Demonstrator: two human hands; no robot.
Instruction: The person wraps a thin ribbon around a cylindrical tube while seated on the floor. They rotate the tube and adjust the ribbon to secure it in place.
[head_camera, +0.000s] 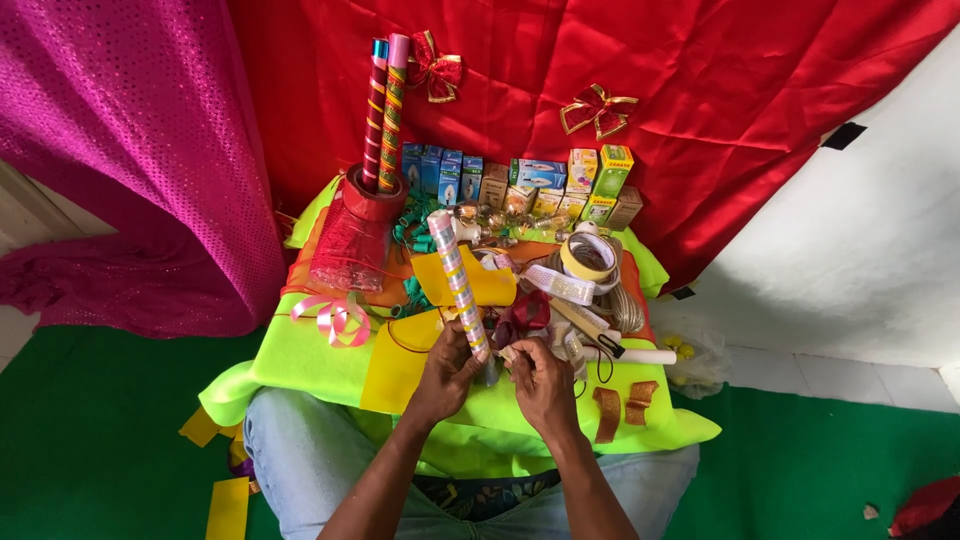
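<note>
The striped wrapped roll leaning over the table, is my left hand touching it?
Touching. The head view shows the left hand closed around the lower end of the striped roll, its fingers wrapped against it with no gap.

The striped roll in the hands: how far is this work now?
Done: two wrapped rolls stand in the red holder. In hand: the left hand holds a striped roll; the right hand works beside its lower end. Left: loose ribbons and tape rolls lie unused.
</note>
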